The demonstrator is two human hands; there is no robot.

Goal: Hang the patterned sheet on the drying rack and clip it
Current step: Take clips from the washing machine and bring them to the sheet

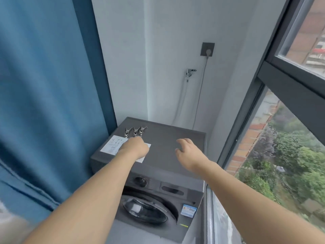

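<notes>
Head view: both hands, left (134, 147) and right (187, 150), hover loose-fingered over washer (167, 138) by three clips (135, 132).

We see three metal clips (135, 131) in a row on top of a dark grey washing machine (168, 138). Our left hand (136, 147) reaches just beside them, over a white label (112, 145); our right hand (187, 152) hovers with relaxed fingers.

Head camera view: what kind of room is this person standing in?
Probably a laundry balcony in an upper-floor flat. A front-loading washer stands against the end wall with metal clips on its top, a tap and hose above it, and a window alongside looks down on trees and roofs.
</notes>
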